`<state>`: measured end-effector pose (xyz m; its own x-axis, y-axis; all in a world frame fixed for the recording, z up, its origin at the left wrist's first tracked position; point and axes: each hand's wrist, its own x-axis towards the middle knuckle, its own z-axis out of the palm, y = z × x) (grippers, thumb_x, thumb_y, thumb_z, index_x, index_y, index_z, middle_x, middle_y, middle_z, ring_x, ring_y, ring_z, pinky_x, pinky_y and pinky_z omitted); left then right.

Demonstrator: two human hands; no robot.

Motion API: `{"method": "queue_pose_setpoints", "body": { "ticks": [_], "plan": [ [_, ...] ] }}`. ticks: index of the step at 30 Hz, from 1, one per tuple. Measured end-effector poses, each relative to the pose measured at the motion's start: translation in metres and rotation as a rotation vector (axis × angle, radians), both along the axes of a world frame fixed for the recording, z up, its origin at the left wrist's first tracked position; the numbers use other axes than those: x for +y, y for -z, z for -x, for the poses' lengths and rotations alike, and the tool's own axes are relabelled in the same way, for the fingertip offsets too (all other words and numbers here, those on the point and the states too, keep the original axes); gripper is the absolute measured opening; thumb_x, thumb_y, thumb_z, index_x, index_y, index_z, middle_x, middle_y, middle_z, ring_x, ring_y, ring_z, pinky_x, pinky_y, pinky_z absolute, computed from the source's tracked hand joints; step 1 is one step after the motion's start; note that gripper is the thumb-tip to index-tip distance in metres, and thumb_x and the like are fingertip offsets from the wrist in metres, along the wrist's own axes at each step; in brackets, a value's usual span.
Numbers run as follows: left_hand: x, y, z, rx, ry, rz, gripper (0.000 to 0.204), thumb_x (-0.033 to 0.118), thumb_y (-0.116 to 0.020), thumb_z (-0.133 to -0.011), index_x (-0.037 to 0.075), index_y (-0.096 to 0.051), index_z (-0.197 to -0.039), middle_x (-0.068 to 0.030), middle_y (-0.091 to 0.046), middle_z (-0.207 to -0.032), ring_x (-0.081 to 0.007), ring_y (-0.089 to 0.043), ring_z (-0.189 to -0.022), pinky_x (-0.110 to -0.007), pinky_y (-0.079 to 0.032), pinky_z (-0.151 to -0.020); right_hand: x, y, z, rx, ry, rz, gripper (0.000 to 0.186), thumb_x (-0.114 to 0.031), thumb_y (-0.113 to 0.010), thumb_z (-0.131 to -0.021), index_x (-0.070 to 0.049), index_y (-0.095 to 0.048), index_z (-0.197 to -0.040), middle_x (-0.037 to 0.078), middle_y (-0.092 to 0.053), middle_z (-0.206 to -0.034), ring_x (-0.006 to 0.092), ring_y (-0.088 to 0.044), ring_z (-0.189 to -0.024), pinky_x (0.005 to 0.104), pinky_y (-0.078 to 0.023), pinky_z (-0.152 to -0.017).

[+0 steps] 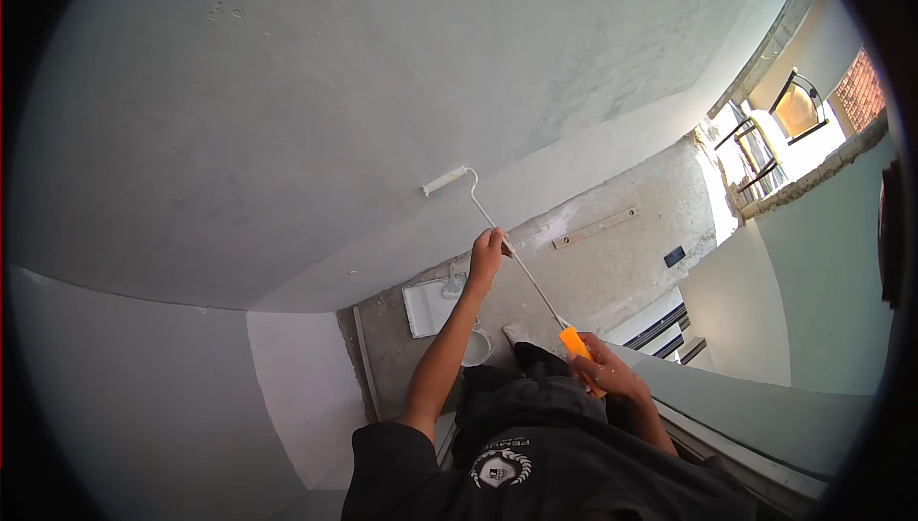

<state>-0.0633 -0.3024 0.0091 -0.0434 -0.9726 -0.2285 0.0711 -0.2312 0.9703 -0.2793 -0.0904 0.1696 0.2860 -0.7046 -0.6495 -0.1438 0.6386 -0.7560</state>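
Observation:
A paint roller [446, 181] with a narrow white sleeve, a long thin metal rod and an orange handle reaches across the middle of the head view. Its sleeve lies against, or very close to, the grey-white wall [316, 139]. My left hand [489, 255] is closed around the rod partway along. Lower right, my right hand [606, 368] grips the orange handle close to my body. Below the wall, near my left forearm, a white paint tray [418, 314] sits on the floor with a pale tool in it. Beside it stands a round bucket [477, 347] of pale paint.
On the concrete floor [650, 186] lie a long spirit level [595, 228] and a dark phone-like slab [674, 256]. A chair [799, 112] stands beyond the rough opening at upper right. Dark striped bars [660, 326] and a wall edge run along my right side.

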Motion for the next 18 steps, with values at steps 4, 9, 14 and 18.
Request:
{"method": "queue_pose_setpoints", "body": {
  "ticks": [4, 9, 14, 18],
  "plan": [
    [-0.010, -0.047, -0.001, 0.065, -0.004, -0.063, 0.033, 0.028, -0.047, -0.101, 0.002, -0.058, -0.083, -0.0050, -0.059, -0.067, -0.0147, -0.061, -0.058, -0.027, -0.049, -0.057, -0.008, -0.073, -0.015, -0.121, 0.092, -0.076, 0.037, -0.027, -0.055, -0.098, -0.006, -0.044, -0.126, 0.001, -0.051, -0.071, 0.0078, -0.048, -0.047, 0.0225, -0.042, -0.041],
    [-0.013, -0.161, -0.014, 0.213, 0.074, -0.087, 0.026, 0.029, -0.051, -0.099, 0.009, -0.058, -0.086, 0.0005, -0.058, -0.068, -0.0099, -0.058, -0.060, -0.023, -0.032, -0.051, -0.013, -0.196, -0.023, -0.200, 0.092, -0.057, 0.042, -0.032, -0.053, -0.099, -0.003, -0.042, -0.128, 0.002, -0.052, -0.072, 0.0084, -0.049, -0.043, 0.0214, -0.046, -0.041],
    [-0.008, -0.204, -0.019, 0.234, 0.092, -0.045, 0.025, 0.029, -0.051, -0.099, 0.009, -0.059, -0.086, 0.0006, -0.058, -0.068, -0.0107, -0.059, -0.060, -0.024, -0.033, -0.051, -0.006, -0.227, -0.026, -0.159, 0.092, -0.026, 0.045, -0.033, -0.052, -0.098, 0.000, -0.043, -0.127, 0.004, -0.055, -0.074, 0.0082, -0.050, -0.042, 0.0213, -0.046, -0.040],
    [-0.018, -0.162, -0.024, 0.243, 0.088, -0.157, 0.024, 0.029, -0.053, -0.098, 0.011, -0.059, -0.085, 0.0012, -0.058, -0.069, -0.0111, -0.060, -0.062, -0.025, -0.033, -0.050, -0.028, -0.211, -0.042, -0.111, 0.096, -0.049, 0.044, -0.033, -0.053, -0.098, 0.000, -0.044, -0.125, 0.003, -0.054, -0.075, 0.0078, -0.049, -0.042, 0.0207, -0.044, -0.039]
  ]
}}
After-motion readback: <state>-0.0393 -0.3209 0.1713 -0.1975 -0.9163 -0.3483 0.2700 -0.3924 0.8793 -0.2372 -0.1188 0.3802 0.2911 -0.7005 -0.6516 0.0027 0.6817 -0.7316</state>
